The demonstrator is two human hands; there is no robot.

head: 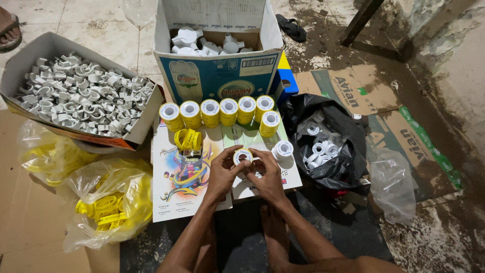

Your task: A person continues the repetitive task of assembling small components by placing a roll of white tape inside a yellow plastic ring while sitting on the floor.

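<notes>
Tape spool [243, 156], a small white reel with a yellow ring, sat pinched between both hands just above the printed board [182, 187] on the floor. The left hand [222, 174] gripped its left edge and the right hand [266, 177] its right, fingers curled around the rim. It looked light and stiff, smooth plastic that could slip, so the rim seemed the best hold. A row of finished yellow spools [221, 111] stood before the blue carton [222, 76].
</notes>
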